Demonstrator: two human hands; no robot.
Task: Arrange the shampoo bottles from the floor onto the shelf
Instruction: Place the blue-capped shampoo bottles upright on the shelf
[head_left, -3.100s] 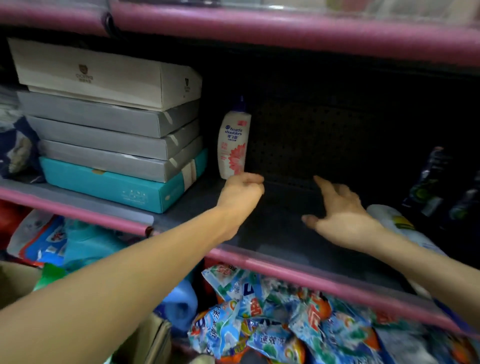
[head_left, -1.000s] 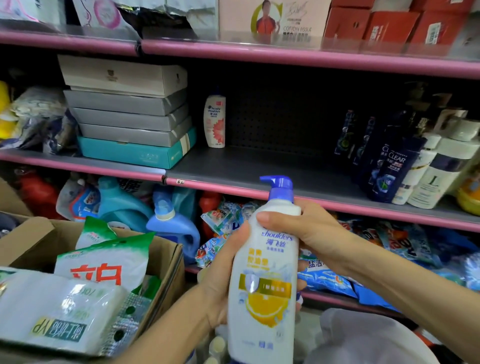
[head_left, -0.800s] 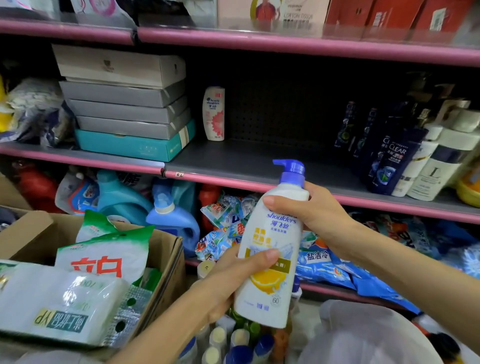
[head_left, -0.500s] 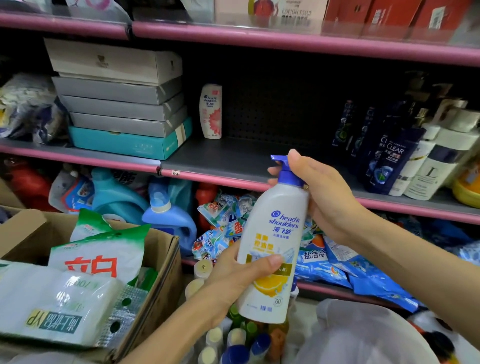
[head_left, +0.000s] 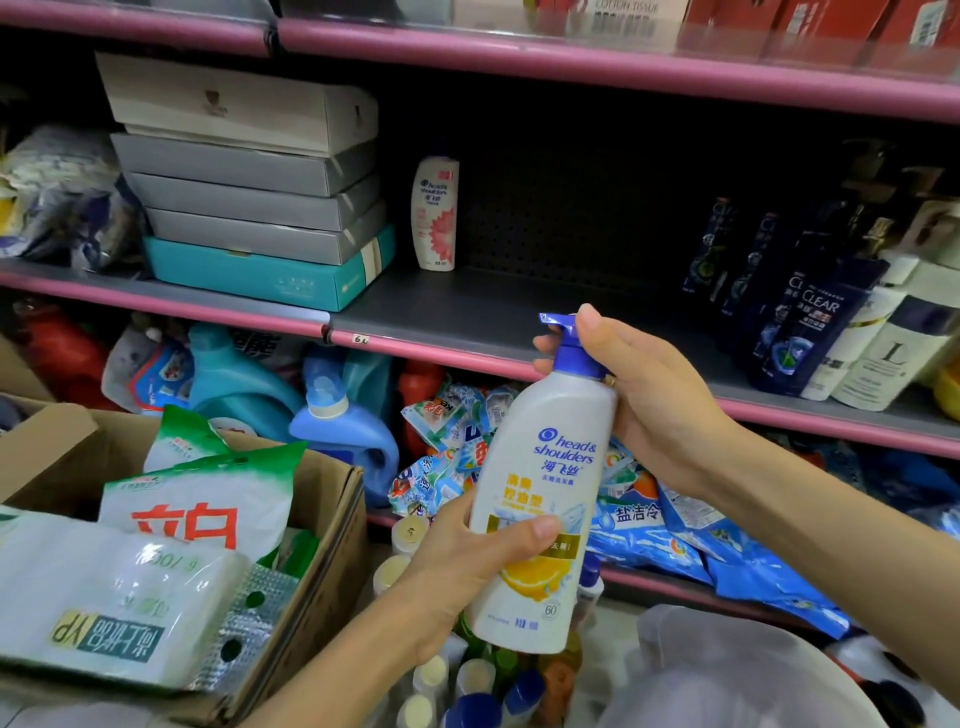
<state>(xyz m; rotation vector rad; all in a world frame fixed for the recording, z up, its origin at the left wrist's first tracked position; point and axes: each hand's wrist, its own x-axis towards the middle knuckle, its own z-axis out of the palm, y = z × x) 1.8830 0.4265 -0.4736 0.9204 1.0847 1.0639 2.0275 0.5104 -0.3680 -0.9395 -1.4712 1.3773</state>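
Note:
I hold a white pump shampoo bottle (head_left: 540, 499) with a blue pump head and a lemon label, upright in front of the shelves. My left hand (head_left: 467, 566) grips its lower body, thumb across the label. My right hand (head_left: 644, 395) wraps round the neck and pump. A small white shampoo bottle with a red flower (head_left: 435, 213) stands at the back of the grey middle shelf (head_left: 467, 312). Several more bottle caps (head_left: 467, 686) show on the floor below my hands.
Stacked flat boxes (head_left: 260, 192) fill the shelf's left part. Dark blue and white bottles (head_left: 831, 312) crowd its right part. An open cardboard box of detergent bags (head_left: 171, 545) stands at lower left. Blue detergent jugs (head_left: 332, 421) and packets sit on the lower shelf.
The pump bottle has turned so its front label faces me and has risen slightly. My right hand slid from the bottle's shoulder up round the pump neck.

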